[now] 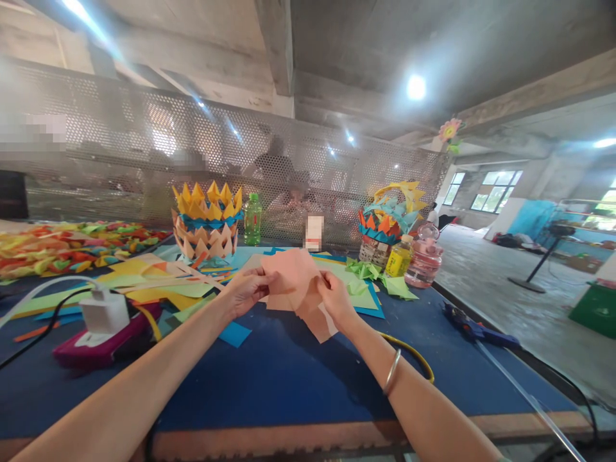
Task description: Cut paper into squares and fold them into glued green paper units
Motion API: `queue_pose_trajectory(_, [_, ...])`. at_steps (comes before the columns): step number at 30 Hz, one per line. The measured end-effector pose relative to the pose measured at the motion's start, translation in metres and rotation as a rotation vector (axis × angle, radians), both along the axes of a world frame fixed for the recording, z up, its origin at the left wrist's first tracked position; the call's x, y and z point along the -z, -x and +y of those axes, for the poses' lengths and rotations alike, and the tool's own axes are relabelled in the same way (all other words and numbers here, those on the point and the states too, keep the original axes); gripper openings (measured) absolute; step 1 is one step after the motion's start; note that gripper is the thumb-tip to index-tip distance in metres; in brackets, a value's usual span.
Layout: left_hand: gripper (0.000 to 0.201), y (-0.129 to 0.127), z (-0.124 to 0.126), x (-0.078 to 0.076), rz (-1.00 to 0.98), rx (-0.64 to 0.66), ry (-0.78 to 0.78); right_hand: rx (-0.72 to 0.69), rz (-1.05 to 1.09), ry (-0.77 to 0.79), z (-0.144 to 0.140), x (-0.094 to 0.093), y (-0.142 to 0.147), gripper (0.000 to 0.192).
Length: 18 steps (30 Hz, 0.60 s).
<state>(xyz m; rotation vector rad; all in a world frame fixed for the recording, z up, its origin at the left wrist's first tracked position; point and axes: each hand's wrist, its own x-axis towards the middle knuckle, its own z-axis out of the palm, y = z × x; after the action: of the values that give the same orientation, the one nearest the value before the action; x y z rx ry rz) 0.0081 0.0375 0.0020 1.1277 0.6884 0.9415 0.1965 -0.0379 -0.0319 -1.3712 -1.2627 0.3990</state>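
Observation:
Between my two hands is a sheet of pale pink paper (294, 276), raised a little above the table. My left hand (248, 292) pinches its left edge between thumb and fingers. On the opposite edge, my right hand (337, 298) grips with the thumb on top. More pinkish sheets lie under or behind the held one; whether they are also gripped I cannot tell. Behind my hands, sheets of coloured paper (373, 298) are stacked on the blue table (289, 385). A blue paper scrap (235, 333) lies near my left wrist.
Folded-paper baskets (206, 224) (380, 224) stand at the back, near a green bottle (253, 218), a yellow bottle (398, 256) and a pink jug (423, 256). Folded pieces (72, 247) heap at left. A purple power strip (108, 343) sits left; a glue gun (479, 328) lies right.

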Motion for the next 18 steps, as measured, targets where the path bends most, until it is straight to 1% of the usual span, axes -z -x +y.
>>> queue_pose_trajectory(3, [0.025, -0.006, -0.006, 0.004, -0.015, 0.014, 0.015, -0.007, 0.045, 0.011, 0.000, 0.007, 0.011, 0.026])
queue_pose_trajectory(6, [0.033, -0.010, -0.010, 0.005, -0.038, 0.024, -0.011, -0.061, 0.054, 0.044, -0.003, 0.006, 0.019, 0.027])
queue_pose_trajectory(8, [0.036, -0.011, -0.012, 0.005, -0.048, 0.024, -0.038, -0.113, 0.048, 0.050, -0.006, 0.000, 0.020, 0.023])
queue_pose_trajectory(10, [0.036, -0.011, -0.014, 0.003, -0.063, 0.008, -0.078, -0.147, 0.041, 0.023, -0.009, -0.009, 0.019, 0.019])
queue_pose_trajectory(13, [0.032, -0.011, -0.016, 0.001, -0.075, -0.015, -0.143, -0.145, 0.035, -0.038, -0.012, -0.021, 0.015, 0.015])
queue_pose_trajectory(15, [0.030, -0.012, -0.017, 0.001, -0.060, -0.005, -0.165, -0.141, 0.033, -0.052, -0.012, -0.023, 0.013, 0.018])
queue_pose_trajectory(18, [0.028, -0.012, -0.018, 0.003, -0.025, 0.025, -0.162, -0.135, 0.020, -0.033, -0.009, -0.017, 0.013, 0.034])
